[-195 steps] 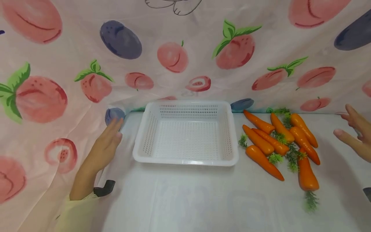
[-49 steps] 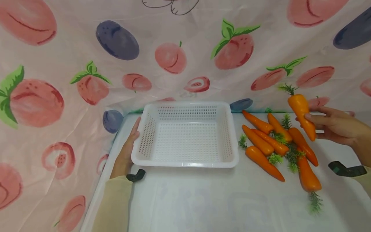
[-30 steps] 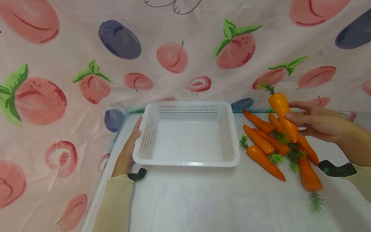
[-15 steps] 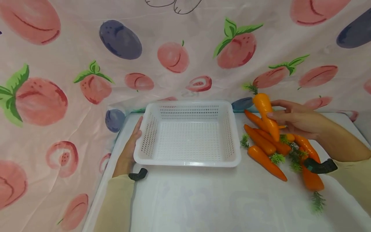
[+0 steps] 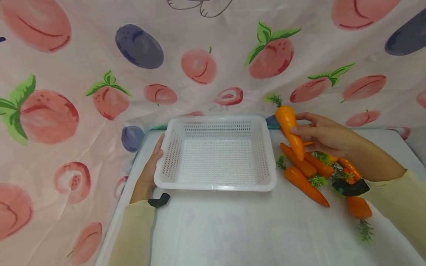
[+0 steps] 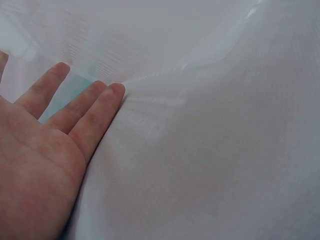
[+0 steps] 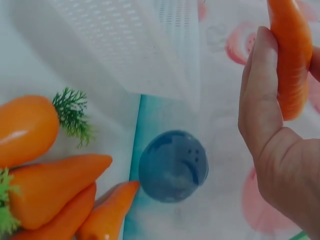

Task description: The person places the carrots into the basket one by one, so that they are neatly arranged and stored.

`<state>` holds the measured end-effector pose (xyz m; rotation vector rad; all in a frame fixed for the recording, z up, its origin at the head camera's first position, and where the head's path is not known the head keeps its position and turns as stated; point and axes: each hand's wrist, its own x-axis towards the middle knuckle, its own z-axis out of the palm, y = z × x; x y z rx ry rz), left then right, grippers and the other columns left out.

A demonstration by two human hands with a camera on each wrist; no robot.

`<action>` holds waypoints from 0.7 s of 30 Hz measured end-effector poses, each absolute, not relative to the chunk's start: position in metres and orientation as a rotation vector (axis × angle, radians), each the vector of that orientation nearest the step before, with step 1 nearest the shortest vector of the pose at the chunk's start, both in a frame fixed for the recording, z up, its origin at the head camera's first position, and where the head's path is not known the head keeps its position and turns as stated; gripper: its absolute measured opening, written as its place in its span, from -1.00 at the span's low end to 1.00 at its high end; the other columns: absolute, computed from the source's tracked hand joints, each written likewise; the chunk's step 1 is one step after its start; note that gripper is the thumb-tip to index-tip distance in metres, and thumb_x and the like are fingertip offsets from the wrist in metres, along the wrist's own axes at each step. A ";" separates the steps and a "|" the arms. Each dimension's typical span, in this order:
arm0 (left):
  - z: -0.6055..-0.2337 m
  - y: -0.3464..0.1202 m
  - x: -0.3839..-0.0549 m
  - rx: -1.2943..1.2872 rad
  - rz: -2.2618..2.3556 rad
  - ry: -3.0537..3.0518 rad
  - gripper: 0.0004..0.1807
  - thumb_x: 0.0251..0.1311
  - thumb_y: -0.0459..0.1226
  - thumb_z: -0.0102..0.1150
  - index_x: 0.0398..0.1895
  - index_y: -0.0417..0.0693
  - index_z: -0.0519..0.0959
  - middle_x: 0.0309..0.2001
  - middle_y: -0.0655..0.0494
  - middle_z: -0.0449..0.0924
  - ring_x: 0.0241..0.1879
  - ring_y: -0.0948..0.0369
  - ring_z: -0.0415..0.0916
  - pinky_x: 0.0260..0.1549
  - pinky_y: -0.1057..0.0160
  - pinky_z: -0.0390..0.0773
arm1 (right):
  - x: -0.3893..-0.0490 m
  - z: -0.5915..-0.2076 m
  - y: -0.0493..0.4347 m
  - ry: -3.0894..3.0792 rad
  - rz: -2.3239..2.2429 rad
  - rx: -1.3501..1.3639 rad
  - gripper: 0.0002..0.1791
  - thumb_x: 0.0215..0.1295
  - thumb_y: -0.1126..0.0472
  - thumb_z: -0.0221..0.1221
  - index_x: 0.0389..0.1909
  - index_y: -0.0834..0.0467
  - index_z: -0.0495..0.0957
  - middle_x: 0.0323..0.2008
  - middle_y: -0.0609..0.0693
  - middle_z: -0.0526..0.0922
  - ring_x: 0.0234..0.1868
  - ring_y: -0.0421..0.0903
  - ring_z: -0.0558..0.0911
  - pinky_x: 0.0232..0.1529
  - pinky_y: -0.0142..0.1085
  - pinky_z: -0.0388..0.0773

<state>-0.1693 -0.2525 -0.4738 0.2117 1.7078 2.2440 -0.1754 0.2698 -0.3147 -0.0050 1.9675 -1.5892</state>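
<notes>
Fruit-print cloth (image 5: 233,40) backs a basket (image 5: 214,187); at nine o'clock the straight-fingered left hand (image 5: 149,170) likely steadies it; at three, the right hand (image 5: 321,135) pinches a raised carrot (image 5: 288,122) mid-body, perhaps for balance.

An orange carrot (image 5: 294,141) is held tilted, leafy end up; a white perforated basket (image 5: 214,162) stands beside piled carrots (image 5: 306,187).

Basket (image 5: 215,186) smooth, shiny plastic; carrots (image 5: 305,169) glossy (plastic-looking too); sleeves (image 5: 134,229) matt cloth.
</notes>
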 end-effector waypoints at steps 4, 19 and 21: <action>-0.478 -0.253 -0.168 0.200 2.254 1.696 -0.35 0.55 -0.03 -0.27 0.60 0.71 -0.10 0.68 0.35 -0.21 0.61 0.07 -0.14 0.34 0.18 0.24 | -0.175 -0.311 0.259 1.967 -1.591 -0.007 -0.18 0.55 0.01 0.10 0.56 0.04 -0.21 0.14 0.05 0.55 0.03 -0.04 0.69 0.07 -0.03 0.66; -0.472 -0.250 -0.170 0.196 2.247 1.723 -0.33 0.53 0.00 -0.24 0.61 0.69 -0.13 0.68 0.31 -0.21 0.64 -0.03 -0.19 0.46 -0.03 0.14 | -0.177 -0.306 0.223 1.948 -1.605 -0.070 -0.18 0.51 0.04 0.15 0.51 0.13 -0.15 0.13 0.11 0.53 -0.02 -0.02 0.69 0.00 -0.06 0.69; -0.472 -0.251 -0.168 0.194 2.237 1.729 -0.34 0.54 -0.01 -0.26 0.60 0.70 -0.12 0.68 0.35 -0.22 0.64 0.01 -0.20 0.42 0.04 0.17 | -0.177 -0.306 0.219 1.941 -1.611 -0.066 -0.17 0.50 0.04 0.16 0.52 0.14 -0.15 0.14 0.12 0.53 -0.01 0.00 0.69 0.00 -0.06 0.69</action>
